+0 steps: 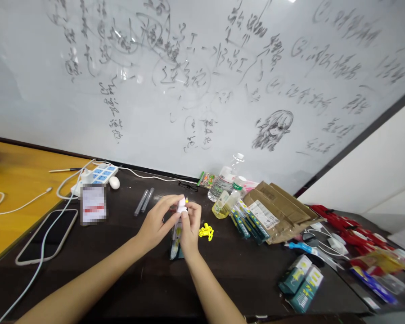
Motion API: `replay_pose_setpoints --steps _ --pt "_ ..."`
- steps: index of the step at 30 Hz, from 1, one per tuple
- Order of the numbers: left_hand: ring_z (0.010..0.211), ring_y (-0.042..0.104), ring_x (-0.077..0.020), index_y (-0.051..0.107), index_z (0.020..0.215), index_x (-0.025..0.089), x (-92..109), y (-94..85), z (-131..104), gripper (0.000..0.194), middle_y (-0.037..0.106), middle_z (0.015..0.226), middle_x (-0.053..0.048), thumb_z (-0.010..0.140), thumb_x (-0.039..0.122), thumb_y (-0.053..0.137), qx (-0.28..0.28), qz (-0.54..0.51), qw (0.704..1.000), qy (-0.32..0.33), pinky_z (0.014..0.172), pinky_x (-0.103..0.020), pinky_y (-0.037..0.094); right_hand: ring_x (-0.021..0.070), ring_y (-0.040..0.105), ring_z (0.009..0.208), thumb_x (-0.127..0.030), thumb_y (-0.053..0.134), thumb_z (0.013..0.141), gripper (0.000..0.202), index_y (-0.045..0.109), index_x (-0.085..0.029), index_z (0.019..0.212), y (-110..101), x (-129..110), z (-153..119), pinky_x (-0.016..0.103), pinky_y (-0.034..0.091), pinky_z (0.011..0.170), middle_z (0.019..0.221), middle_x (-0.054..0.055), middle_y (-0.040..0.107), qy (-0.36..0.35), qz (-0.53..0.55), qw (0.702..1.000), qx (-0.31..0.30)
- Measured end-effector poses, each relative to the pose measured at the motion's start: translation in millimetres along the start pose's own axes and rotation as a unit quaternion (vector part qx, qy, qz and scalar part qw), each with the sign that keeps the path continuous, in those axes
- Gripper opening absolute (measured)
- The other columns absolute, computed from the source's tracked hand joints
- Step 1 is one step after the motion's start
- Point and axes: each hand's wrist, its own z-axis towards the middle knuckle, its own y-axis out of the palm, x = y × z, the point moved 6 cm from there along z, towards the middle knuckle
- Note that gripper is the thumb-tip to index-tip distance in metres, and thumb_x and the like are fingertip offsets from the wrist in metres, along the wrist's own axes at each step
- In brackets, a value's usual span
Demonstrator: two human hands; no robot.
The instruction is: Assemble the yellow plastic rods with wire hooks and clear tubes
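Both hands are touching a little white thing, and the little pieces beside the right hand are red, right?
Almost: the little pieces beside the right hand are yellow, not red, as the head view shows. That hand and the left hand do both touch a little white thing.

on the dark table [246, 274], the left hand [160, 219] and right hand [191, 228] pinch a small white piece [182, 207] above a teal box [174, 252] — yellow pieces [206, 232] lie just right, a phone [49, 236] left, flattened cardboard [286, 209] far right — a scribbled whiteboard [148, 108] behind
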Motion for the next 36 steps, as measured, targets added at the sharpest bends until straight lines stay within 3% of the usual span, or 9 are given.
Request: replay_pose_setpoints --steps 5,12,19,23,29,33,36 --pt "0.100 0.056 -0.0185 0.056 0.114 0.021 6.3 -4.7 2.4 0.028 0.061 0.108 -0.006 0.090 0.028 0.043 0.006 0.026 1.000 -0.002 0.087 -0.033 0.045 0.0180 0.058 0.096 -0.037 0.043 0.089 0.035 0.032 -0.024 0.120 5.1 10.4 -16.7 0.035 0.047 0.085 0.106 0.007 0.055 0.027 0.001 0.998 -0.064" --pt "0.093 0.057 -0.0177 0.057 0.101 0.018 -2.4 -11.5 -6.9 0.021 0.062 0.101 -0.006 0.088 0.030 0.045 -0.029 0.049 0.998 -0.016 0.084 -0.030 0.045 0.0185 0.056 0.101 -0.035 0.050 0.087 0.034 0.038 -0.023 0.116 6.0 29.4 -37.4 0.035 0.046 0.087 0.109 0.007 0.057 0.063 -0.015 0.992 -0.105" --pt "0.090 0.058 -0.0175 0.051 0.101 0.018 -8.4 -23.8 -22.5 0.021 0.060 0.097 -0.006 0.090 0.030 0.038 0.062 -0.010 0.996 -0.068 0.079 -0.031 0.047 0.0196 0.053 0.107 -0.029 0.053 0.085 0.034 0.041 -0.022 0.116 15.0 24.4 -40.2 0.038 0.043 0.093 0.114 0.008 0.055 0.044 -0.038 0.991 -0.122" --pt "0.091 0.058 -0.0181 0.054 0.098 0.018 -10.4 -26.9 -26.1 0.023 0.061 0.097 -0.006 0.091 0.029 0.035 0.046 0.006 0.997 -0.069 0.080 -0.031 0.047 0.0196 0.052 0.107 -0.027 0.054 0.085 0.033 0.042 -0.022 0.116 19.3 24.0 -41.7 0.037 0.043 0.093 0.114 0.008 0.055 0.040 -0.055 0.989 -0.134" --pt "0.100 0.056 -0.0182 0.055 0.116 0.020 -9.5 -34.8 -26.4 0.033 0.059 0.111 -0.007 0.092 0.026 0.033 0.005 0.089 0.993 -0.072 0.087 -0.029 0.044 0.0182 0.054 0.098 -0.025 0.052 0.084 0.030 0.045 -0.021 0.113 23.7 25.6 -42.3 0.032 0.045 0.084 0.105 0.006 0.055 0.031 -0.115 0.984 -0.135" --pt "0.098 0.058 -0.0178 0.040 0.135 0.027 -12.2 -42.1 -27.4 0.043 0.059 0.114 -0.004 0.091 0.029 0.035 -0.042 0.203 0.974 -0.092 0.081 -0.025 0.046 0.0168 0.055 0.091 -0.025 0.051 0.084 0.029 0.045 -0.021 0.112 27.8 25.3 -40.3 0.030 0.044 0.081 0.101 0.005 0.055 0.033 -0.145 0.978 -0.143" --pt "0.096 0.059 -0.0179 0.036 0.137 0.028 -14.9 -47.0 -31.3 0.046 0.060 0.113 -0.004 0.091 0.032 0.036 -0.055 0.260 0.960 -0.090 0.078 -0.024 0.046 0.0168 0.055 0.089 -0.025 0.052 0.084 0.027 0.046 -0.020 0.110 29.5 25.7 -40.3 0.029 0.044 0.079 0.100 0.005 0.056 0.034 -0.155 0.977 -0.143"
